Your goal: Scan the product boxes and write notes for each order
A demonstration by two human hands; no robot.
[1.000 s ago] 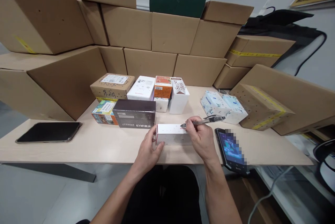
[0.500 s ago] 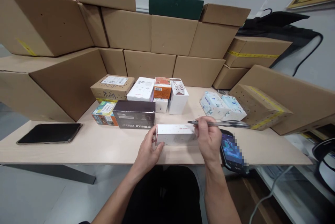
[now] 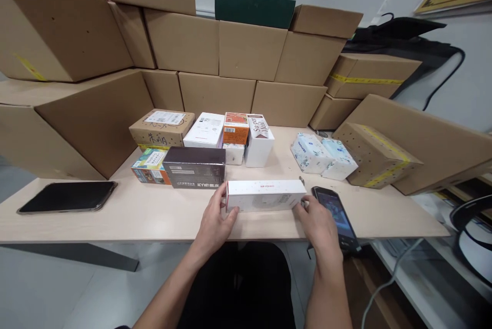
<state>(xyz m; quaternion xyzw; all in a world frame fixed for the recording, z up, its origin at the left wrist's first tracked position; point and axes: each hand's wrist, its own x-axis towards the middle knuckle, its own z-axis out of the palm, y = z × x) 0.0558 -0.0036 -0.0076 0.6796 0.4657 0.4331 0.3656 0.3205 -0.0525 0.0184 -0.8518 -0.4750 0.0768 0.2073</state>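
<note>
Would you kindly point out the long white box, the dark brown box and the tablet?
long white box [image 3: 265,194], head view, middle of its top face.
dark brown box [image 3: 195,167], head view, front edge.
tablet [image 3: 67,197], head view, screen centre.

- cardboard boxes [image 3: 215,47] stacked at back
- small pkgs [image 3: 200,139] mid-table
- tissue packs [image 3: 323,153] right
- tablet [image 3: 67,197] left
- phone [image 3: 338,219] near edge

"Super Meal" is printed in dark slanted letters on the top flap of the white carton [image 3: 260,140] standing behind the dark box [image 3: 195,167]. Pale characters, seen upside down and not legible, are carried on the front of that dark box. Handwritten marks on the brown parcel [image 3: 161,129] and the red line on the long white box [image 3: 265,195] cannot be read.
</note>
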